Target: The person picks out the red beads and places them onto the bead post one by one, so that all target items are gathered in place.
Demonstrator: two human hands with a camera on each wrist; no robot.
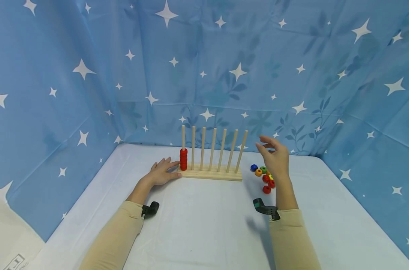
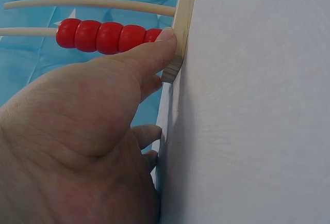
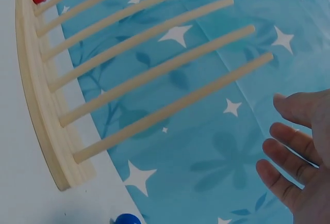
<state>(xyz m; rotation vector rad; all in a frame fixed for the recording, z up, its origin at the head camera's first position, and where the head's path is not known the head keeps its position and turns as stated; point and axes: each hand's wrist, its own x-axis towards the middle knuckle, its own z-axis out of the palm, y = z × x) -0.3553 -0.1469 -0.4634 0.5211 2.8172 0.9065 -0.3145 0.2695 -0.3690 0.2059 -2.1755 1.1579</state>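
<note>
A wooden peg rack (image 1: 209, 173) with several upright dowels stands on the white table. Several red beads (image 1: 183, 160) are stacked on its leftmost dowel; the other dowels are bare. My left hand (image 1: 162, 172) holds the left end of the rack's base, thumb (image 2: 166, 41) in front and index finger behind, beside the lowest red bead. Raised to the right of the rack, my right hand (image 1: 275, 157) has loosely bent fingers with nothing between them. Below it lie loose beads, among them a blue bead (image 1: 253, 168), a green bead (image 1: 263, 170) and red beads (image 1: 266, 189).
A white cloth (image 1: 197, 217) covers the table. Blue star-patterned curtains (image 1: 204, 56) close off the back and both sides. The loose bead pile is right of the rack, partly hidden behind my right hand and wrist.
</note>
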